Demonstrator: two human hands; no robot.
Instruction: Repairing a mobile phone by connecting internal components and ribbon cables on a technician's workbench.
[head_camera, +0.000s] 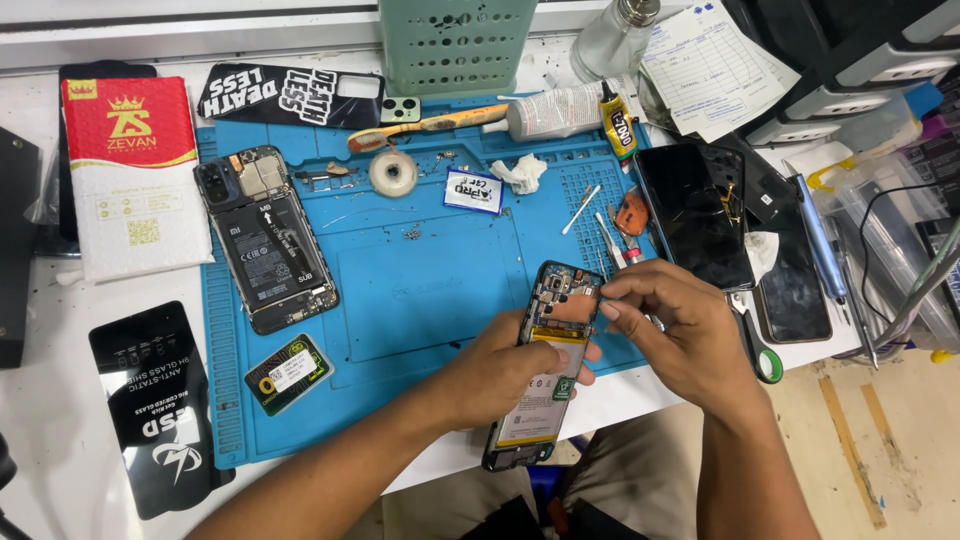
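The middle of the blue mat (420, 290) lies bare, open room for the hands. An opened phone (265, 240) blocks its left side, while tweezers (610, 240), a cotton swab (580, 210) and a dark phone screen (695, 215) crowd the right.

We see the work mat (420, 290) on the table (60, 420). Near its near edge, our left hand (500, 375) holds the opened phone (545, 365), with our right hand (670, 335) just right of it. On the mat's left lies a second opened phone (265, 240); at its far edge lie a tape roll (393, 172) and a glue tube (555, 112). Right of the mat lies a screen panel (695, 215).
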